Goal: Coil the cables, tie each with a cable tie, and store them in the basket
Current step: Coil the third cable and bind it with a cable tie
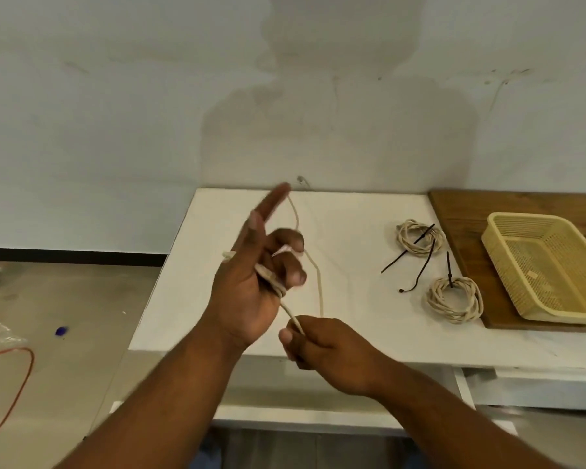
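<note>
Pinching the cable (pixel 319 286) taut, the right hand (pixel 322 346) sits just below the left hand (pixel 247 292), whose curled fingers grip the first turns; slack trails across the table (pixel 352 214); even tension and loops laid side by side should serve best; the basket (pixel 521 218) stands well to the right.

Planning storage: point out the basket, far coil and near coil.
basket (pixel 528 217), head view, back rim.
far coil (pixel 402 235), head view, left strands.
near coil (pixel 433 300), head view, left strands.
</note>
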